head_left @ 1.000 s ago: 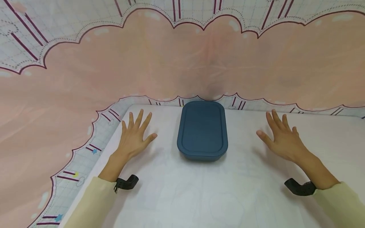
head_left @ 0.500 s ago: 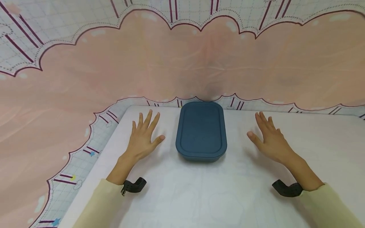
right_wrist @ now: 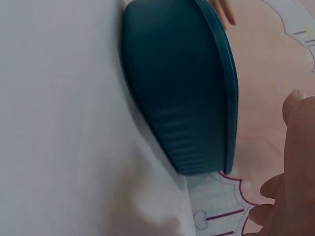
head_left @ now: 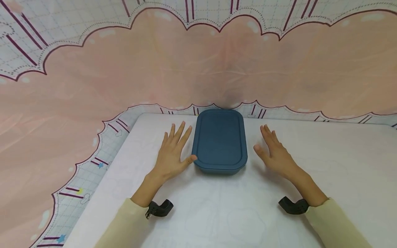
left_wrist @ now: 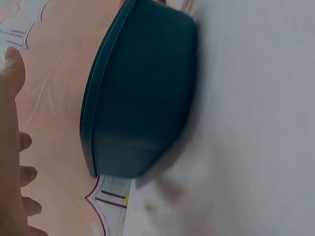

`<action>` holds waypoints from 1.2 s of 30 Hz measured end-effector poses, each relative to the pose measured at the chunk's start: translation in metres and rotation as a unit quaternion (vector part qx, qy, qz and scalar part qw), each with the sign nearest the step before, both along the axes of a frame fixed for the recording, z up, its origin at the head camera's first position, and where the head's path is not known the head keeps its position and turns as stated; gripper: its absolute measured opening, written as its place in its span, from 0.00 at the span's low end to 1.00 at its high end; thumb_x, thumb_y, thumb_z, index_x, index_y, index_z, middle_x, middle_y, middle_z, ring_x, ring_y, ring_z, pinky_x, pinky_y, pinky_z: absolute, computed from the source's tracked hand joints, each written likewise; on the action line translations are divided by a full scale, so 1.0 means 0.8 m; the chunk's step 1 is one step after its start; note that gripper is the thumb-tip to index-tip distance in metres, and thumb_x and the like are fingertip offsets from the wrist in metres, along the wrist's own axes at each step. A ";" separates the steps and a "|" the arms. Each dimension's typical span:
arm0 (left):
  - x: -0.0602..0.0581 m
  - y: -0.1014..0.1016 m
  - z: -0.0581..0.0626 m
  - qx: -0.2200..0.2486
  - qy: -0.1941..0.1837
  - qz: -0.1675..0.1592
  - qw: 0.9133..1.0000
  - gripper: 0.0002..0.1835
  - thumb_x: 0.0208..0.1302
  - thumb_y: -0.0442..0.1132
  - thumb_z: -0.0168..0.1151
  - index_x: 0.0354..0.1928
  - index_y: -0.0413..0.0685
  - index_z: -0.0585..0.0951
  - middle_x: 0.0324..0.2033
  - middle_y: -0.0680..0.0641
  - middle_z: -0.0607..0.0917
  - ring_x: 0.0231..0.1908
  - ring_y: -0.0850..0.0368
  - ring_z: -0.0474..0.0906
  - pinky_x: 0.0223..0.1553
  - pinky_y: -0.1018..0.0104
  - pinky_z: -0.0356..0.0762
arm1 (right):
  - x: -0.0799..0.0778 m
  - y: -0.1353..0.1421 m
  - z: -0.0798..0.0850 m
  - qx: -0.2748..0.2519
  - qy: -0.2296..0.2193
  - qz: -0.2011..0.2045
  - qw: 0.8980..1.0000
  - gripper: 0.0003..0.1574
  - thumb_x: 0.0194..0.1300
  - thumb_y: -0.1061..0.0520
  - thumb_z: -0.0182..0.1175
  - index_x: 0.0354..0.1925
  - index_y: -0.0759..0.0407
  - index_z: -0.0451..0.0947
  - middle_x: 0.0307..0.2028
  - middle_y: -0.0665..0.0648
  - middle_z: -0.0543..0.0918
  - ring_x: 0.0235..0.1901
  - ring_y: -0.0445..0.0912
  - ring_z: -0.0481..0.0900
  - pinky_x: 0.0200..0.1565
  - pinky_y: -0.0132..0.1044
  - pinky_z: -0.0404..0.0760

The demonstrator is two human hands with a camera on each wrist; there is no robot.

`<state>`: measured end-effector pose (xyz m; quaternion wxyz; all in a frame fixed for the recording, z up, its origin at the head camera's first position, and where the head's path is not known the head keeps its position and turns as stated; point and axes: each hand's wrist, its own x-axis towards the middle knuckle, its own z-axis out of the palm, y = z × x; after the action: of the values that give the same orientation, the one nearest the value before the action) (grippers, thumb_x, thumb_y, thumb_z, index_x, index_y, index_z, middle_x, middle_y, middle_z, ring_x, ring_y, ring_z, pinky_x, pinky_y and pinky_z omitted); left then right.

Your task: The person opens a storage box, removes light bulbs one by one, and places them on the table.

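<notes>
I see the box (left_wrist: 142, 88) on the white table (head_left: 217, 213), close to the far edge, between two hands. Its lid (head_left: 220, 139) is on. The left hand (head_left: 170, 158) is just beside the box, with its fingers straight and spread wide. It holds nothing. From the head view its thumb tip seems to meet the lid, but the left wrist view shows a gap. The right hand (head_left: 277, 158) is near the other side, a bit farther off. Its fingers are nearly straight and close together, with the thumb out. It holds nothing too.

I think the step is getting both hands to the box. I would bring them in low and evenly, so both sides get touched together and the box doesn't slide or turn. The box looks narrower at the bottom, so I would hold it under the lid's rim.

I count one box, one lid, one table, two hands, two sleeves (head_left: 124, 224), two black wrist pieces (head_left: 159, 208) and, behind, a pink cloth (head_left: 198, 65).
</notes>
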<state>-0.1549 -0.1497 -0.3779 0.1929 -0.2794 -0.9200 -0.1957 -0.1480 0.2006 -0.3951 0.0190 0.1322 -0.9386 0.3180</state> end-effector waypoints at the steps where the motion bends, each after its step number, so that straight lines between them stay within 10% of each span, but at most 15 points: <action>1: 0.001 0.004 -0.001 0.004 0.006 -0.007 1.000 0.54 0.57 0.79 0.23 0.73 0.47 0.57 0.72 0.40 0.53 0.71 0.37 0.39 0.63 0.31 0.43 | -0.001 -0.004 -0.001 -0.007 0.000 0.004 1.000 0.48 0.72 0.35 0.43 0.76 0.55 0.37 0.75 0.57 0.39 0.71 0.63 0.38 0.57 0.76 0.46; 14: 0.017 0.047 -0.015 -0.010 0.041 -0.112 0.993 0.49 0.61 0.76 0.31 0.71 0.46 0.63 0.71 0.39 0.58 0.70 0.34 0.44 0.64 0.35 0.44 | -0.008 -0.039 -0.004 -0.102 -0.012 0.036 0.994 0.45 0.74 0.38 0.41 0.76 0.58 0.38 0.74 0.61 0.43 0.72 0.59 0.41 0.68 0.57 0.44; 22: 0.018 0.066 -0.022 -0.002 0.065 -0.166 0.984 0.40 0.66 0.67 0.44 0.68 0.45 0.68 0.69 0.39 0.63 0.68 0.34 0.52 0.64 0.37 0.49 | -0.014 -0.049 -0.010 -0.149 -0.029 0.015 0.988 0.41 0.75 0.38 0.39 0.76 0.55 0.43 0.73 0.64 0.50 0.67 0.63 0.58 0.62 0.57 0.63; 28: 0.017 0.069 -0.027 0.008 0.055 -0.189 0.981 0.35 0.60 0.53 0.66 0.66 0.45 0.71 0.66 0.41 0.67 0.68 0.39 0.56 0.65 0.40 0.51 | -0.022 -0.054 -0.015 -0.182 -0.041 -0.002 0.982 0.41 0.75 0.39 0.41 0.75 0.59 0.46 0.72 0.62 0.53 0.69 0.59 0.55 0.63 0.54 0.61; 36: 0.016 0.070 -0.028 0.003 0.035 -0.192 0.981 0.34 0.57 0.51 0.69 0.64 0.45 0.74 0.64 0.42 0.71 0.67 0.40 0.58 0.66 0.43 0.52 | -0.030 -0.058 -0.022 -0.221 -0.061 -0.010 0.973 0.41 0.75 0.41 0.43 0.74 0.62 0.49 0.69 0.65 0.59 0.67 0.59 0.59 0.65 0.51 0.60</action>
<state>-0.1420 -0.0941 -0.4004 0.1847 -0.4572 -0.8411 -0.2224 -0.1721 0.1544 -0.4127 -0.0065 0.0955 -0.8456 0.5251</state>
